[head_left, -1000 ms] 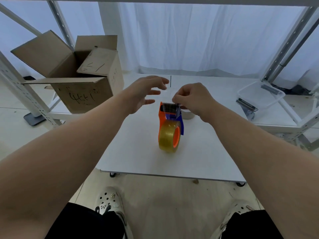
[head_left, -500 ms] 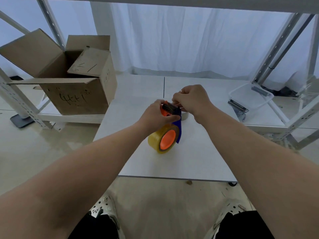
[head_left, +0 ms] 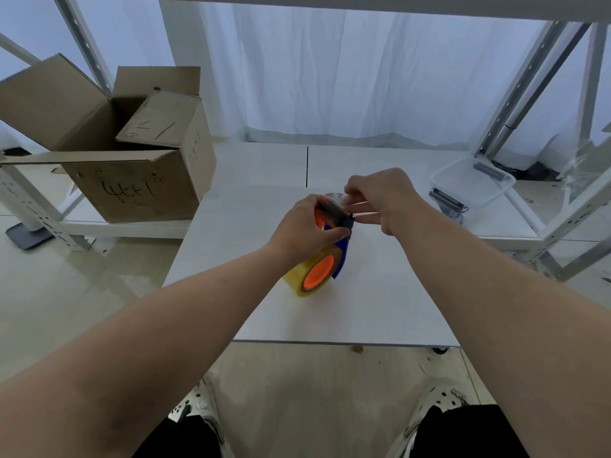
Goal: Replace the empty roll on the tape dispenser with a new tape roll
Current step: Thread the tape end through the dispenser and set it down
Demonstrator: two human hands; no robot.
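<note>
Your left grip (head_left: 305, 231) is clenched around the upper part of the tape dispenser (head_left: 334, 223), which stands on the white worktop (head_left: 380, 302). The yellow tape roll (head_left: 312, 274) sits on its orange hub, just below this grip. Your right grip (head_left: 380, 200), just beside the left one, pinches something at the dispenser's top; what exactly, you cannot tell.

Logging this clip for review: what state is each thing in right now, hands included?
Tape dispenser: standing on the white table, gripped at the top.
Tape roll: yellowish, mounted on the dispenser's orange hub.
Left hand: closed around the dispenser's upper part.
Right hand: fingers pinched at the cutter end.
Cardboard box: flaps open.
Clear plastic tub: lidless, looks empty.
</note>
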